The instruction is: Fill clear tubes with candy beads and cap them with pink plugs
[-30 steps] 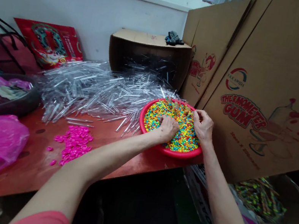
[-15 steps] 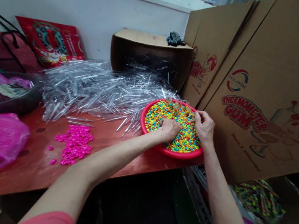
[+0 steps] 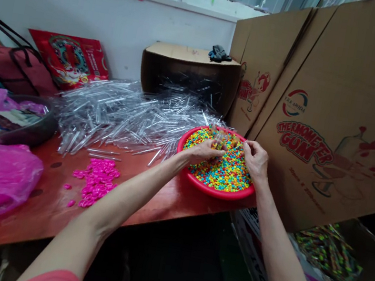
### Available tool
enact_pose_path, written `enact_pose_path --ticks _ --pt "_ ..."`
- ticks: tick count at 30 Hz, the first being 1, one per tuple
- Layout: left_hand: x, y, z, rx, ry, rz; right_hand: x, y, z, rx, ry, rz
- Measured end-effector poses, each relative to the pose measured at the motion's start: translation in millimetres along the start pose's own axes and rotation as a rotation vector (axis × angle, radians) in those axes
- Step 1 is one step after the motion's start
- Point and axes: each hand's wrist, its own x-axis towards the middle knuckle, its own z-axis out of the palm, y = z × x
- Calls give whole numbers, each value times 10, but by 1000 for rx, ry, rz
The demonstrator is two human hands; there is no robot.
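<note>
Two hands, one red plastic basin (image 3: 186, 173) heaped with tiny multicolored candies (image 3: 225, 174). Left hand (image 3: 205, 152) is curled narrow just above them, can't tell if it's holding anything. Right hand (image 3: 255, 161) pinches what looks like a thin clear tube (image 3: 239, 145) at the fingertips. A small cluster of clear tubes (image 3: 220, 137) sits at the basin's far side. Just beyond, one huge uncountable heap of loose clear tubes (image 3: 122, 119), plus one pile of pink rings (image 3: 96, 180) on the red table (image 3: 44, 212).
</note>
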Motion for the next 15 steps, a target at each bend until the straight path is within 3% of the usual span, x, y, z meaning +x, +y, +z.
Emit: enact_pose_path --ticks 6,13,15 --pt "-87 60 40 -1 -88 32 -9 -139 13 268 -243 -52" --pt "-91 -12 46 55 -44 76 -64 -364 120 271 -445 -42" --pt "-107 -26 17 -3 -54 56 -11 -427 129 293 -427 -31"
